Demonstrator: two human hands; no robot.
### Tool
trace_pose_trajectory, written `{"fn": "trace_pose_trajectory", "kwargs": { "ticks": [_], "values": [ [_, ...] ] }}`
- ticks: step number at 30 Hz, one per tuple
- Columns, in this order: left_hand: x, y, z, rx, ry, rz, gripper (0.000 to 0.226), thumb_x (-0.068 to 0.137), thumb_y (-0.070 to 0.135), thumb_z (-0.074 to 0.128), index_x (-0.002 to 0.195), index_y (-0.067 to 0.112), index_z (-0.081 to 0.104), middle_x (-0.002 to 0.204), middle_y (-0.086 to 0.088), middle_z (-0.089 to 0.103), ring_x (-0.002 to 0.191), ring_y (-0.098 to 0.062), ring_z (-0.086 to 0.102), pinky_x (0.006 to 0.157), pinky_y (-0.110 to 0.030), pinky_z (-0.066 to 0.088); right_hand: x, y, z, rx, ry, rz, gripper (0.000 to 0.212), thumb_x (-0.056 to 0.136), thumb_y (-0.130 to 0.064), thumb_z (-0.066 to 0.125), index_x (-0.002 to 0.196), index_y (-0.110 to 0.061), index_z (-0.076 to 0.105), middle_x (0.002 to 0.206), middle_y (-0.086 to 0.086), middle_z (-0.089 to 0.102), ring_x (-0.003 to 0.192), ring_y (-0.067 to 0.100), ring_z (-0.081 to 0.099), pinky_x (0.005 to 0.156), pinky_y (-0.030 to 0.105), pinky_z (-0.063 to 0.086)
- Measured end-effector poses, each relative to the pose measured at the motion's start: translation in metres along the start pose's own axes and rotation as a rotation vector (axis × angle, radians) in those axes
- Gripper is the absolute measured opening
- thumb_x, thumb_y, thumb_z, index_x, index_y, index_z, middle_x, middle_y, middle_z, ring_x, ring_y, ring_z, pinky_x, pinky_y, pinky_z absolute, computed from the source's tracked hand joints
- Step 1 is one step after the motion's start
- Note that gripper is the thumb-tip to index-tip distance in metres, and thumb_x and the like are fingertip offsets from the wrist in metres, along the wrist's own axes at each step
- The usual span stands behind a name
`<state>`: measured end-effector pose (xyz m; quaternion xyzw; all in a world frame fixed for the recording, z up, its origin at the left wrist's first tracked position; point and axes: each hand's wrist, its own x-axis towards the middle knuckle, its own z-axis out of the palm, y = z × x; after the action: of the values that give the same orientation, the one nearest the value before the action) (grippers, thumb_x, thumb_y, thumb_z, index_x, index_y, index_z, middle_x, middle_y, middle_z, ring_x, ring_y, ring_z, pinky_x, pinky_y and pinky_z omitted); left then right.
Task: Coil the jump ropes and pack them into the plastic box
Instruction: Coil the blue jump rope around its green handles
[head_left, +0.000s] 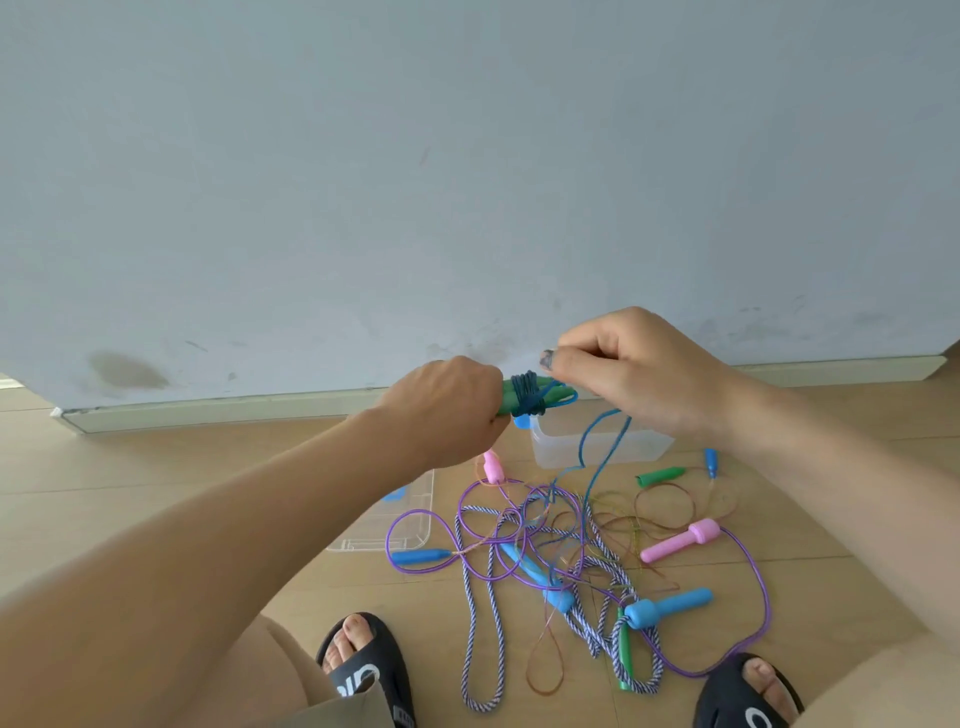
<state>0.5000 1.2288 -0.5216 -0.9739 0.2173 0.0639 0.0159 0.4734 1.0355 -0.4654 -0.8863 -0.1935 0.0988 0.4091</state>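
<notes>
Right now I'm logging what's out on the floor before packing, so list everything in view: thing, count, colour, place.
Green handles: held pair, wound with dark blue cord, between the hands.
Blue cord: one, hanging from the wound handles to the pile.
Plastic box: one, clear, on the floor by the wall, behind the cord.
Lid: one, clear, on the floor left of the pile.
Rope pile: tangled purple, striped blue-white and thin brownish ropes, floor centre.
Pink handles: two, in the pile.
Blue handles: at least four, in and around the pile.
Loose green handles: two, right of box and low in pile.
Sandals: two, black, bottom edge.
Left hand: grips the green handles.
Right hand: pinches the cord.
</notes>
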Motion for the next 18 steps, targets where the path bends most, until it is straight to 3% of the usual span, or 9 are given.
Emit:
{"fn": "trace_pose_trajectory", "kwargs": {
  "ticks": [7, 11, 18],
  "values": [
    [-0.001, 0.002, -0.006, -0.042, -0.043, -0.056, 0.029, 0.098, 0.030, 0.044, 0.073, 0.015, 0.039, 0.071, 0.000, 0.042, 0.068, -0.028, 0.049, 0.059, -0.032, 0.037, -0.004, 0.003, -0.011, -0.113, -0.002, 0.016, 0.049, 0.095, -0.015, 0.057, 0.059, -0.014, 0.023, 0.058, -0.002, 0.017, 0.052, 0.010, 0.016, 0.049, 0.026, 0.014],
    [-0.004, 0.015, -0.003, 0.051, -0.044, 0.001, 0.024, 0.099, 0.033, 0.043, 0.085, 0.015, 0.044, 0.080, -0.003, 0.045, 0.070, -0.028, 0.048, 0.061, -0.033, 0.037, 0.001, 0.001, -0.008, -0.090, 0.039, 0.011, 0.050, 0.097, -0.021, 0.057, 0.061, -0.014, 0.023, 0.059, -0.001, 0.017, 0.054, 0.012, 0.016, 0.049, 0.026, 0.014],
    [-0.013, 0.028, -0.004, 0.171, 0.006, 0.106, 0.027, 0.101, 0.037, 0.041, 0.085, 0.016, 0.042, 0.073, -0.001, 0.040, 0.066, -0.028, 0.045, 0.060, -0.034, 0.036, 0.022, 0.007, 0.004, -0.077, 0.016, 0.031, 0.052, 0.097, -0.030, 0.059, 0.060, -0.013, 0.026, 0.064, 0.007, 0.018, 0.057, 0.016, 0.017, 0.051, 0.029, 0.014]
  ]
}}
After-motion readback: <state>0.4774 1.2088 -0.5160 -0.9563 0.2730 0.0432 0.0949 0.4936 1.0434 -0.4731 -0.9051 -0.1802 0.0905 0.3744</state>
